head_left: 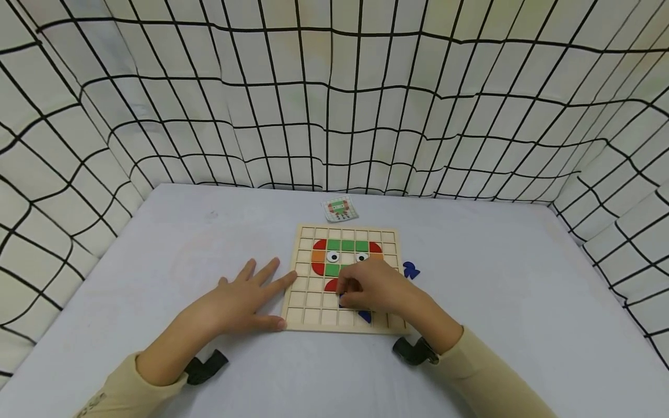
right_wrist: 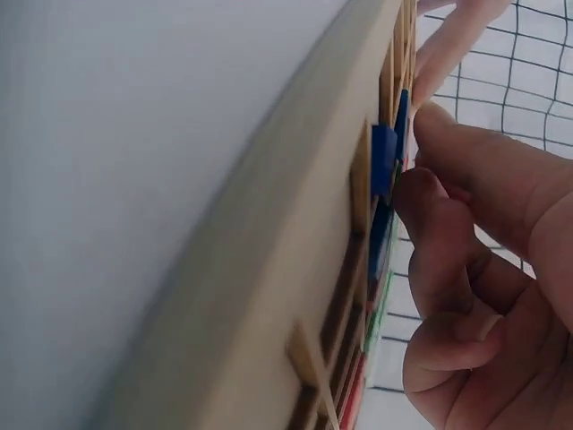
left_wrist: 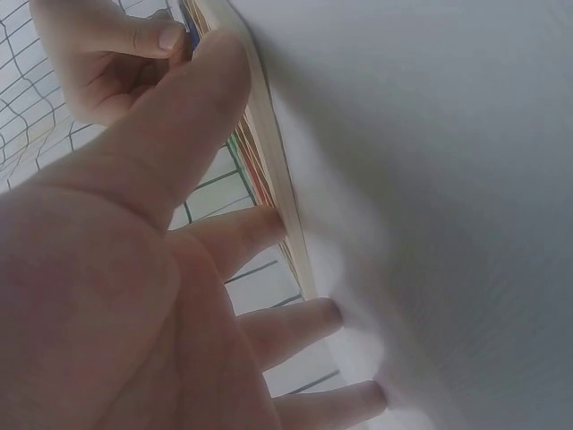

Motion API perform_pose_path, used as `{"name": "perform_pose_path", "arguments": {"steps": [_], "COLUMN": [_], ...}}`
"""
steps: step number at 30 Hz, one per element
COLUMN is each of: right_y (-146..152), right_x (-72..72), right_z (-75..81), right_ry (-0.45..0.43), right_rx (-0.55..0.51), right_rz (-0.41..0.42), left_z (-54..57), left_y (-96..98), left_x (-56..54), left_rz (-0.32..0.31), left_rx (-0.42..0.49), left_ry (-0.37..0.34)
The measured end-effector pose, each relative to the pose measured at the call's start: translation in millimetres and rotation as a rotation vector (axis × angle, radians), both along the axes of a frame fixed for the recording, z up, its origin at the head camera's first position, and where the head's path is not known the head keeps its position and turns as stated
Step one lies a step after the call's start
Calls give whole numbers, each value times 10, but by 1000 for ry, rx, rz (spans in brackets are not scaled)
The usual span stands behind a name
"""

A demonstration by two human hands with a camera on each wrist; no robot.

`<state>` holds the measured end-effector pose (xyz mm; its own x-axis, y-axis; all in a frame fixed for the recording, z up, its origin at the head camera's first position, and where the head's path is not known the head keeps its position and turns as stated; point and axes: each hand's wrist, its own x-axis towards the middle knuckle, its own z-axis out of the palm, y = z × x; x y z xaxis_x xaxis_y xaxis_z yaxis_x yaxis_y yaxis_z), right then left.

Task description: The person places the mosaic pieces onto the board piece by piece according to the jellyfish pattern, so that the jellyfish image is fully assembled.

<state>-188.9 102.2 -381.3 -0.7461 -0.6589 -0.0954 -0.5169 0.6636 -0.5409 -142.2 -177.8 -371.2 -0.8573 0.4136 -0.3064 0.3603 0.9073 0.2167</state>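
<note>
A wooden grid board [head_left: 308, 316] lies on the table with red, green and orange pieces forming a rounded shape, two of them with eyes [head_left: 333, 256]. My right hand [head_left: 373, 284] is over its lower middle, thumb and forefinger curled together at a small blue piece [head_left: 342, 300]; the fingers partly hide it. A blue triangle piece [head_left: 364, 316] sits lower on the board, beside that hand. My left hand [head_left: 240, 299] is spread flat, its thumb and forefinger touching the board's left edge. In the left wrist view, its thumb [left_wrist: 192, 107] lies along the frame.
Loose blue pieces [head_left: 410, 270] lie just right of the board. A small picture card [head_left: 340, 209] with a similar coloured pattern rests behind it. White cloth with black netting [head_left: 329, 104] rises around the table's back and sides.
</note>
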Motion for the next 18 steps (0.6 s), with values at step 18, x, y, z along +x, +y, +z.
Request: {"name": "perform_pose_path", "arguments": {"steps": [18], "right_y": [919], "right_x": [-328], "right_z": [217], "right_ry": [1], "right_rx": [-149], "right_rz": [-260], "left_z": [-39], "left_y": [4], "left_x": [18], "left_rz": [10], "left_rx": [-9], "left_ry": [3]}}
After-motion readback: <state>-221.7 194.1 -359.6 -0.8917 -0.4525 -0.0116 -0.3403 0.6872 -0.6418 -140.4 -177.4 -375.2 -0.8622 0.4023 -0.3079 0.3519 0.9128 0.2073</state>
